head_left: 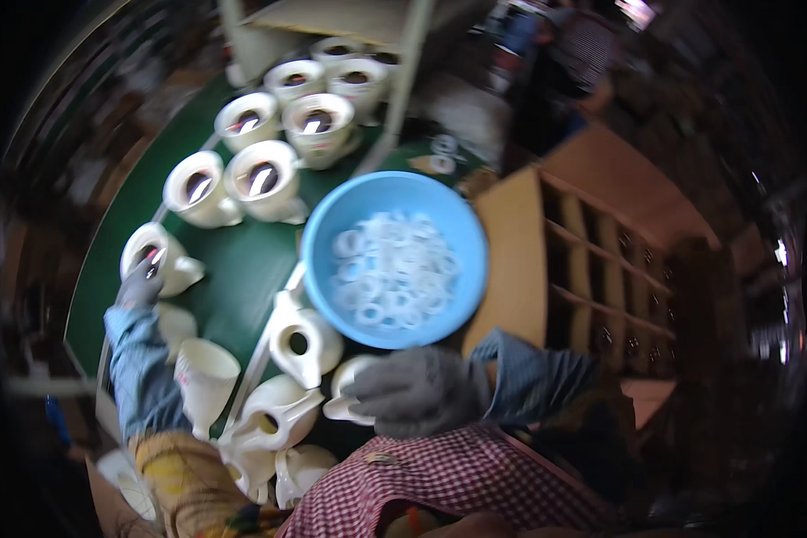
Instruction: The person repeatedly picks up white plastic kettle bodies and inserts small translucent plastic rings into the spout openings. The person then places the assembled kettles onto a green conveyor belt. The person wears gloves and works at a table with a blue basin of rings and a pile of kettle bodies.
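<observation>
My left hand [139, 287], in a grey glove, reaches to the far left with its fingers closed at the near rim of a white cup-shaped piece [175, 272]. Something dark and shiny shows inside that piece, partly behind the fingers. My right hand [417, 392], also gloved in grey and smeared by motion, is curled over another white piece [348, 381] near my apron, hiding much of it. Beside it lies a white spouted piece [325, 354] with a dark round opening. More such pieces [282, 414] crowd the near edge.
Several white cup-shaped pieces [269, 202] with dark shiny middles stand in rows on the green table [108, 260]. A blue basin [466, 309] holds many whitish rings [394, 269]. To the right, a divided cardboard box [511, 260] stands open. Metal posts [408, 76] carry a shelf at the back.
</observation>
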Available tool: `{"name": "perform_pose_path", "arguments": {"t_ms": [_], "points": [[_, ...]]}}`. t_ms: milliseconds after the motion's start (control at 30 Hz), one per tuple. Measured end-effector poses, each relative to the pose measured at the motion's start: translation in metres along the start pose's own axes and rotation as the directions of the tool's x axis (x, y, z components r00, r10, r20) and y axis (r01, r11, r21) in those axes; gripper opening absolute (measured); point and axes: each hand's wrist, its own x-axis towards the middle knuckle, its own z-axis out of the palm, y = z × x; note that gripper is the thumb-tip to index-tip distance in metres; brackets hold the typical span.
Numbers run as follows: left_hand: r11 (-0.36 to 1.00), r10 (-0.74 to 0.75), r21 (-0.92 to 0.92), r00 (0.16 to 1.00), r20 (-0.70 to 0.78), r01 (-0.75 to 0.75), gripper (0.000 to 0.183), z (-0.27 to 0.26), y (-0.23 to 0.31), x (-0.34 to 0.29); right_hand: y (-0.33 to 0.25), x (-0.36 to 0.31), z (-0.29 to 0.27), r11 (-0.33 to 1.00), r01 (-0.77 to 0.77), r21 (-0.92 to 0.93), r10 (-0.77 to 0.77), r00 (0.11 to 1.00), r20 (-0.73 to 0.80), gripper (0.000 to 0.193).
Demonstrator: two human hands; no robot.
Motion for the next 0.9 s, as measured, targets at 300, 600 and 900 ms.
{"name": "perform_pose_path", "arguments": {"t_ms": [300, 600, 900], "points": [[0.858, 0.421, -0.212, 0.877, -0.231, -0.468, 0.036, 0.008, 0.081, -0.169, -0.007, -0.242, -0.276, -0.232, -0.900, -0.368, 0.728, 0.090, -0.679, 0.028], [0.761, 0.496, -0.439, 0.864, -0.083, -0.479, 0.041, 0.011, 0.192, -0.292, -0.054, -0.345, -0.137, -0.168, -0.714, -0.680, 0.757, 0.349, -0.553, 0.047], [0.557, 0.640, -0.689, 0.768, 0.001, -0.464, 0.048, 0.020, 0.255, -0.320, -0.164, -0.233, -0.194, 0.288, -0.802, -0.523, 0.481, 0.593, -0.645, 0.065]]}}
